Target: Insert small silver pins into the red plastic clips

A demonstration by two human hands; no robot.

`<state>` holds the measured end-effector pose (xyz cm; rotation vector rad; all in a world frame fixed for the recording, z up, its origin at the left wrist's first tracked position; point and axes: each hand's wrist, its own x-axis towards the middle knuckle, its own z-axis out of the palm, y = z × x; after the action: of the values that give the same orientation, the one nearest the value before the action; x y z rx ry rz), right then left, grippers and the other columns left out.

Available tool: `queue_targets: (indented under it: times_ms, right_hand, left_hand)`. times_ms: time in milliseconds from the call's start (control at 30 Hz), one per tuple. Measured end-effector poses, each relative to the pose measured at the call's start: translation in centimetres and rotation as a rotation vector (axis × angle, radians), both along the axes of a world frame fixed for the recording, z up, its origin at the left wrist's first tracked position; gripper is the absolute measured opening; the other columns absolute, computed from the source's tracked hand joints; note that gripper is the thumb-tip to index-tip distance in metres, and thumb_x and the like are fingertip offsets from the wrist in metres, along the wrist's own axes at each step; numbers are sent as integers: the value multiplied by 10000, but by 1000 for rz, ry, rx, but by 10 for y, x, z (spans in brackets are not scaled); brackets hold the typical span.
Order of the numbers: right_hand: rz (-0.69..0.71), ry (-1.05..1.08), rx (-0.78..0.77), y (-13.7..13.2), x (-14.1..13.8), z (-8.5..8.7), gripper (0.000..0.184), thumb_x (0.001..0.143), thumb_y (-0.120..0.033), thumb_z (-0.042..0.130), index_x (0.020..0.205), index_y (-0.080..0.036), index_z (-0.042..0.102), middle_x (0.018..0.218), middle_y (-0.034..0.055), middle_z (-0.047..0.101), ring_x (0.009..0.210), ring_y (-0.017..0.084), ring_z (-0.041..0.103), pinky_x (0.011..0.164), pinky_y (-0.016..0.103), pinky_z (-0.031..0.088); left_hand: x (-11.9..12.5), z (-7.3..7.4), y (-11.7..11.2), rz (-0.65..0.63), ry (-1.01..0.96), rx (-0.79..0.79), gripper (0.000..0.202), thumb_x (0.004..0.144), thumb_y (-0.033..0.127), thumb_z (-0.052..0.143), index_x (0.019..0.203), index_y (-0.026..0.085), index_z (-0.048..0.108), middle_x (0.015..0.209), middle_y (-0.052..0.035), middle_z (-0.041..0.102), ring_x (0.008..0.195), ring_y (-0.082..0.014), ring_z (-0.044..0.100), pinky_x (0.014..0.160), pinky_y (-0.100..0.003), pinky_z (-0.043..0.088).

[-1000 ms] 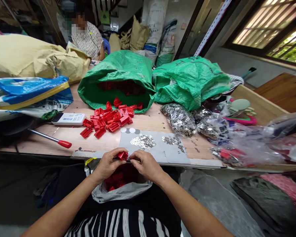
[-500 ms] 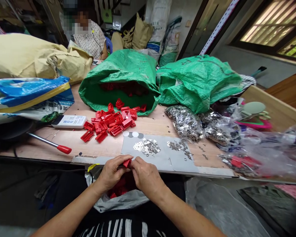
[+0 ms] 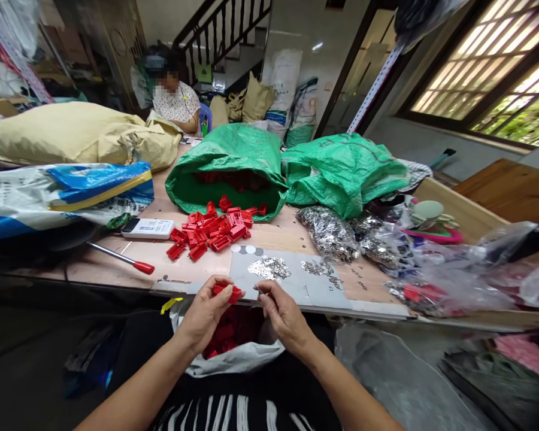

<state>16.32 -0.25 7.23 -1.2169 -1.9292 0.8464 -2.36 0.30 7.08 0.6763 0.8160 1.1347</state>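
Note:
My left hand [image 3: 206, 314] is closed on a red plastic part [image 3: 228, 291] above the table's front edge. Just to its right, my right hand [image 3: 284, 314] pinches a thin, small metal piece [image 3: 257, 290], too small to make out its shape. Beneath both hands, an open pale bag [image 3: 247, 361] in my lap holds more red parts [image 3: 227, 335]. On a grey sheet [image 3: 296, 293] in front lie a pile of shiny flat metal pieces [image 3: 269, 268] and a smaller, darker heap of metal bits [image 3: 318, 268]. A pile of red parts [image 3: 211, 230] lies behind and left.
An open green sack [image 3: 233, 149] with red parts and another green sack [image 3: 341, 164] stand at the back. Clear bags of metal pieces [image 3: 327, 233] are at the right. A red-tipped lever [image 3: 141, 267] and a white box [image 3: 148, 228] lie left. A person [image 3: 175, 102] sits across.
My hands have moved apart; the right hand now shows a thin metal piece away from the red part. The view has tilted up slightly.

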Motion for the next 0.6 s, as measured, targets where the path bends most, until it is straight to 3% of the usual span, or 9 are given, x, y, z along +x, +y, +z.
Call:
queue_targets:
  times_ms: [100, 200, 333, 600]
  right_hand:
    - [87, 5, -106, -6, -3, 11, 322, 971, -269, 346, 1284, -223, 403, 688, -39, 531, 619, 107, 503, 672, 232, 425]
    - [116, -78, -111, -11, -9, 20, 433, 965, -291, 374, 1395, -254, 329, 643, -48, 532, 609, 112, 512, 648, 224, 415]
    - [114, -144, -64, -12, -14, 28, 391, 962, -320, 384, 1347, -265, 428, 749, -7, 618, 675, 129, 564, 643, 225, 415]
    - [93, -190, 43, -10, -18, 29, 322, 955, -323, 404, 1257, -265, 502, 982, 18, 693, 821, 152, 646, 724, 235, 446]
  left_hand:
    - [0, 9, -4, -46, -267, -202, 80, 811, 171, 627, 783, 156, 554, 830, -57, 720, 898, -199, 691, 921, -332, 480]
    - [3, 12, -6, -17, -369, -328, 101, 875, 146, 526, 836, 109, 612, 825, -105, 736, 831, -198, 709, 870, -334, 525]
    - [5, 15, -10, -18, -453, -388, 260, 927, 146, 426, 830, 69, 655, 792, -117, 741, 738, -170, 712, 802, -310, 561]
    - [5, 21, -12, 13, -490, -433, 316, 933, 150, 413, 799, 35, 675, 787, -140, 740, 738, -183, 712, 796, -320, 574]
